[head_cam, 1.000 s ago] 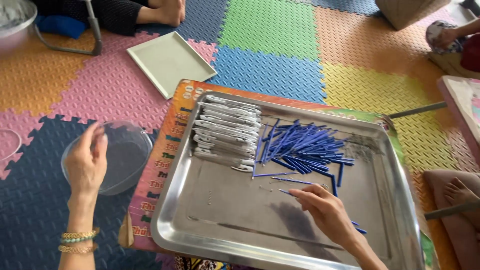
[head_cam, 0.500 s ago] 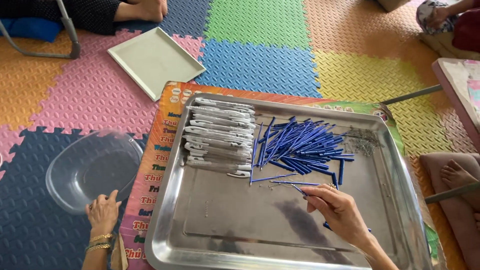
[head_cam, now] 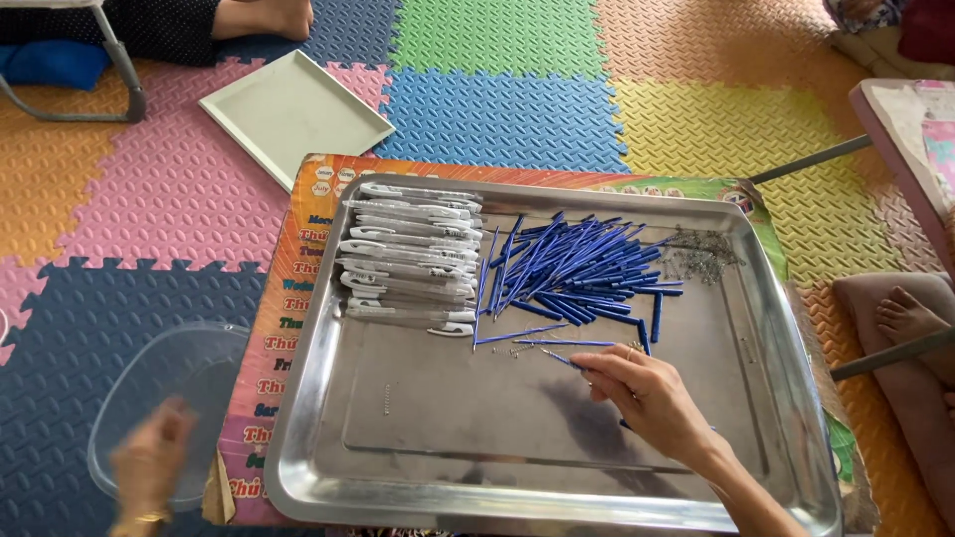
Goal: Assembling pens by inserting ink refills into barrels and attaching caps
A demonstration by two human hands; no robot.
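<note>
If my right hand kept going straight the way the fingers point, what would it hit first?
The right hand points up-left across the steel tray. It already touches a thin blue refill; next would likely be the loose blue refill lying just beyond, then the white pen barrels. Depth is uncertain.

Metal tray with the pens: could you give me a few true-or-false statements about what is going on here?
1. The right hand is over the metal tray, fingers pinching a thin blue refill. True.
2. The blue refills lie in a pile to the left of the white pen shells. False: the blue pile lies to the right of the white shells.
3. The left hand is at the clear plastic bowl beside the tray. True.
4. The clear bowl sits inside the tray. False: it rests on the foam floor mat, outside the tray's left edge.
5. A flat pale lid lies on the mat beyond the tray. True.
</note>
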